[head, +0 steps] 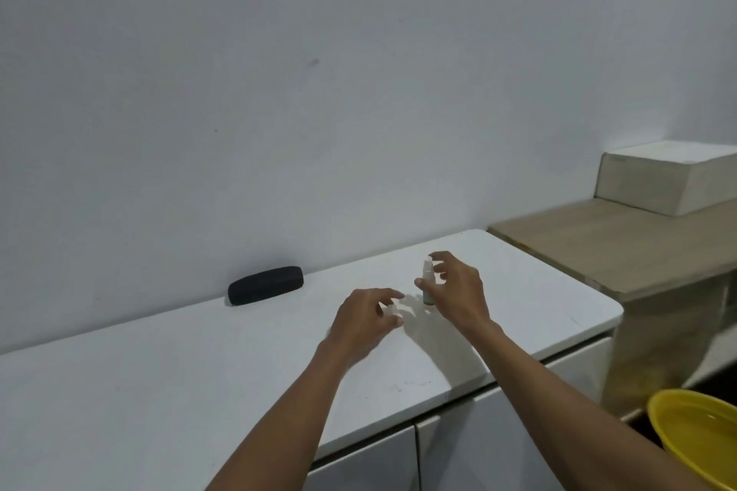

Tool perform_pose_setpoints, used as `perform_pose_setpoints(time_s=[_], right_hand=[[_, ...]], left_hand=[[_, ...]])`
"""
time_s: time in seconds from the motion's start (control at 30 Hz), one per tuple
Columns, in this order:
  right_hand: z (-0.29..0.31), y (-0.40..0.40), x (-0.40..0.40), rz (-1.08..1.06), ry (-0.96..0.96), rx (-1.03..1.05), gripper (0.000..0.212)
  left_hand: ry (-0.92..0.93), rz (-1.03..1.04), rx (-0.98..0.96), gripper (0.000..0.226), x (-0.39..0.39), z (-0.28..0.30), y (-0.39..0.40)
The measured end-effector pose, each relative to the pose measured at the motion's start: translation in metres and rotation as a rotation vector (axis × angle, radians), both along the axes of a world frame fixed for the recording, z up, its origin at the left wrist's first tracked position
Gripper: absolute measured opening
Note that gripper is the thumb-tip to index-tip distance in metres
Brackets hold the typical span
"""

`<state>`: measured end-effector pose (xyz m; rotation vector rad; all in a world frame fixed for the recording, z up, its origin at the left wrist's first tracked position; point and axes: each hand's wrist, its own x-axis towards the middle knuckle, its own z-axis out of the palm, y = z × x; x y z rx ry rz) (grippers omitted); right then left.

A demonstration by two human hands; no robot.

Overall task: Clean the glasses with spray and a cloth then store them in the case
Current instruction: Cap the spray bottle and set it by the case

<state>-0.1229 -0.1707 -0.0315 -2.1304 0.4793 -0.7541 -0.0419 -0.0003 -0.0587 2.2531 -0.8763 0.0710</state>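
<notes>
- Yellow bowl [702, 438] at lower right, below the white surface [199, 391].
- Left hand [365, 321] hovers over surface, fingers spread, empty.
- Right hand [454, 291] fingers loosely around upright spray bottle [427, 281]; contact unclear.
- Black case [265, 285] closed, against wall.

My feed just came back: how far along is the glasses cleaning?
Nothing looks done: no glasses or cloth are visible, and the black case lies closed by the wall. In hand: the right hand is around the upright spray bottle on the white counter; its grip is not clearly closed. The left hand hovers open. Spraying, wiping and storing remain.
</notes>
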Motion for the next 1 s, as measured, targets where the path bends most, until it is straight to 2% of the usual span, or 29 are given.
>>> perform_pose_setpoints(time_s=[0.07, 0.13, 0.23, 0.43, 0.7, 1.0], right_hand=[[-0.008, 0.000, 0.002, 0.002, 0.004, 0.045, 0.037], [-0.015, 0.001, 0.004, 0.002, -0.003, 0.084, 0.029], [-0.020, 0.000, 0.006, -0.002, -0.034, 0.115, 0.024], [-0.023, -0.005, 0.009, 0.018, -0.021, 0.153, 0.017], [-0.024, -0.009, 0.011, 0.030, -0.003, 0.135, 0.015], [-0.028, -0.008, 0.013, 0.022, -0.015, 0.103, 0.018]], left_hand=[[-0.028, 0.009, -0.009, 0.018, 0.002, -0.004, -0.004], [0.019, 0.027, -0.069, 0.022, 0.004, -0.005, -0.007], [0.183, 0.063, -0.312, 0.028, 0.002, 0.006, -0.010], [0.104, 0.049, -0.551, 0.017, 0.011, 0.045, -0.041], [0.069, -0.001, -0.521, 0.017, 0.001, 0.053, -0.080], [0.065, -0.018, -0.460, 0.017, 0.001, 0.038, -0.077]])
